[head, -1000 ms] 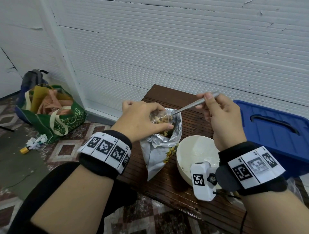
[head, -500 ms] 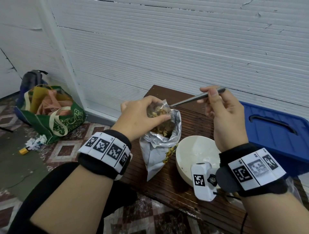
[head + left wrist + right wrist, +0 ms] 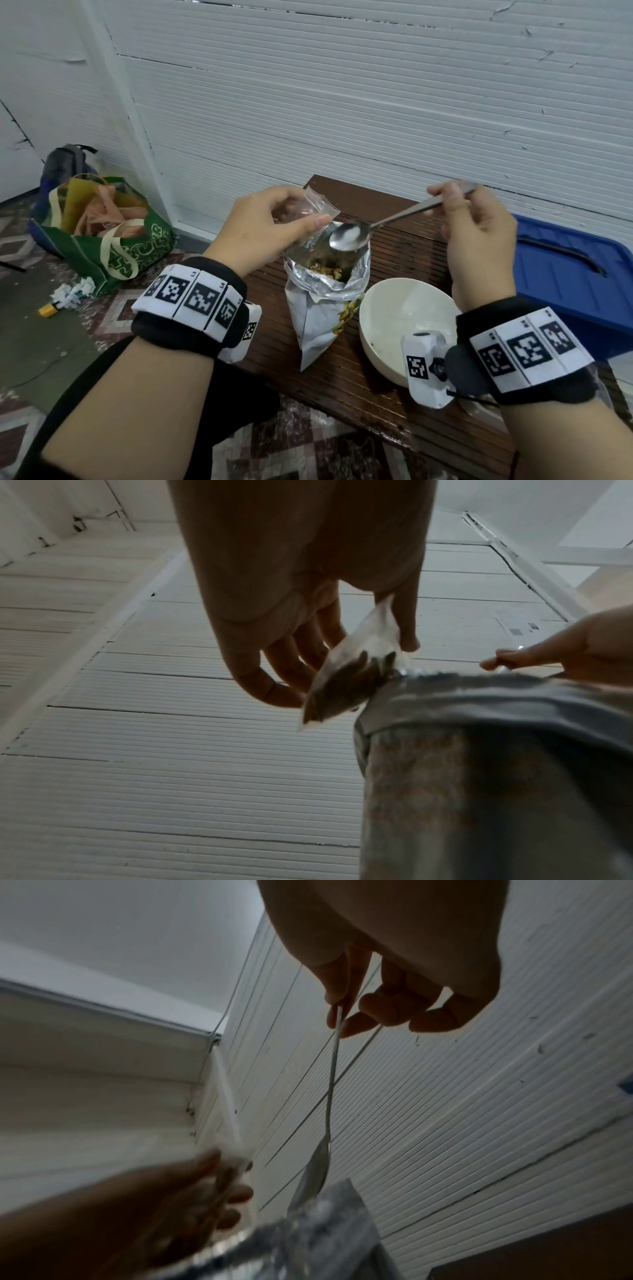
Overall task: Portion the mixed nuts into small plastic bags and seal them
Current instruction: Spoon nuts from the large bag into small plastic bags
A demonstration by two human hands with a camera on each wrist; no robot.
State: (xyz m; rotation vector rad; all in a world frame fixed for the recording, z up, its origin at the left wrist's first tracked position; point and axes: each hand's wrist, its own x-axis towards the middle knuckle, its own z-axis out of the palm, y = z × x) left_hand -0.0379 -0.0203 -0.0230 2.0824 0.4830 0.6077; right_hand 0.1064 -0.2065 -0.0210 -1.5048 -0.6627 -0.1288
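Observation:
A silver foil bag of mixed nuts stands open on the dark wooden table, nuts showing inside. My left hand holds a small clear plastic bag just above the foil bag's left rim; the small plastic bag has nuts in its bottom and is pinched between thumb and fingers. My right hand pinches the handle of a metal spoon, whose empty bowl hovers over the foil bag's mouth. In the right wrist view the spoon hangs down toward the foil bag.
A cream bowl sits right of the foil bag. A blue plastic bin stands beyond the table's right side. A green tote bag and a grey backpack lie on the tiled floor at left. A white panelled wall is behind.
The spoon has come out of the small bag and dropped, empty, over the foil bag's mouth. My left hand has lifted the small bag slightly up and left.

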